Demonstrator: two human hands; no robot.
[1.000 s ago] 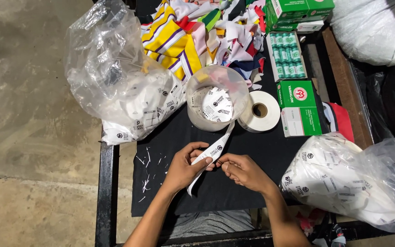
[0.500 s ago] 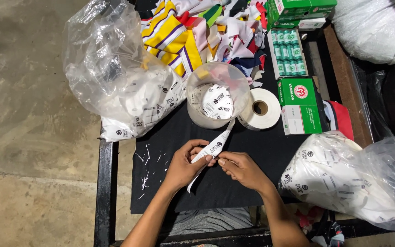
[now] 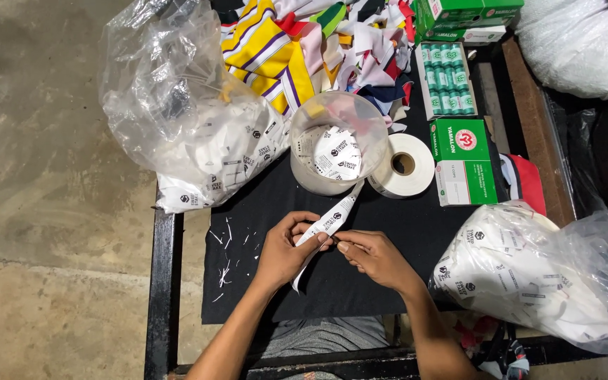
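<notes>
Hands meet over the black cloth mat [image 3: 388,281], just below the clear round plastic tub [image 3: 336,151]. Left hand [image 3: 286,250] pinches a long white printed label strip [image 3: 325,225], fingers curled round it; right hand [image 3: 374,257] nips same strip w/ fingertips. Strip's top end touches tub's lower rim. White tape roll [image 3: 404,165] sits right beside tub.

There is one view, from a camera on the person's head, looking almost straight down from close above. It faces away from the body: the hands [image 3: 332,253] come in from the near edge, the table [image 3: 416,232] fills the middle, the cloth pile [image 3: 304,49] lies far, and bare floor [image 3: 43,176] runs along the left.
</notes>
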